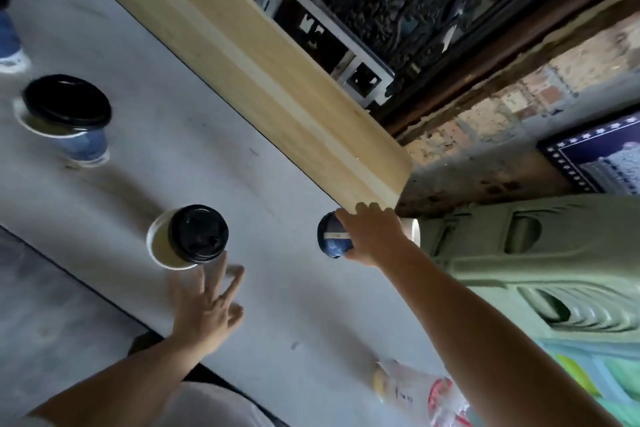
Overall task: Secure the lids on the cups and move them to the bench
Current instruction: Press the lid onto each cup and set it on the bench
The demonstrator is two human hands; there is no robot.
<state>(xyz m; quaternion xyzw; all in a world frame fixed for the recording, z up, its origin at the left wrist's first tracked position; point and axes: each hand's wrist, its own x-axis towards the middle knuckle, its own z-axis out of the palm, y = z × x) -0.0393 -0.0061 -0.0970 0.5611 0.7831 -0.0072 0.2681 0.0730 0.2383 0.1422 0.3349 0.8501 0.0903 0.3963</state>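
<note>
Blue cup (330, 236) sits in the right grip (374, 236), fingers wrapped round it, just by the bench (277, 87) edge — left grip (204, 312) spread, empty. A knock on that edge could spill it.

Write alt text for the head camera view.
A person's right hand grips a blue cup by the wooden bench at the edge of the grey table. The open left hand hovers near a second cup whose black lid sits askew; a third cup with a loose lid stands further left.

L hand (204, 308) bare | R hand (374, 236) bare | forearms (485, 315) uncovered | white top (221, 406), btm edge
</note>
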